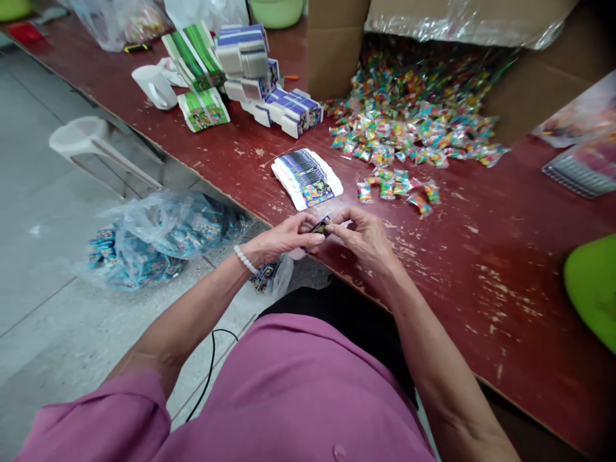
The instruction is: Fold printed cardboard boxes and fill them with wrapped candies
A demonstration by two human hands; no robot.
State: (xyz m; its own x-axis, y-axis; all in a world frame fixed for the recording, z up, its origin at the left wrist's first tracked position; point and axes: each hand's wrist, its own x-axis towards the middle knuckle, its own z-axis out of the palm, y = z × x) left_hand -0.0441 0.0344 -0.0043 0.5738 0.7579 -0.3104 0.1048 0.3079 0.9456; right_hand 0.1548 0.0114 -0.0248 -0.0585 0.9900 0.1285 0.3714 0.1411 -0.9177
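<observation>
Just over the table's front edge, my left hand (292,236) and my right hand (362,236) meet at a small dark printed box (319,226). The left fingers wrap round it, and the right thumb and fingertips pinch its upper end. Whether a candy is inside is hidden by the fingers. Beyond my hands lies a fanned stack of flat purple printed cartons (308,178). To its right, several wrapped colourful candies (393,184) lie loose on the red table (462,256).
A cardboard box (335,48) on its side spills a heap of wrapped candies (414,131). Banded green cartons (205,110) and purple cartons (296,110) stand near a white mug (154,86). A green basin (594,289) is at right. Bagged blue packs (144,250) and a white stool (84,136) are on the floor.
</observation>
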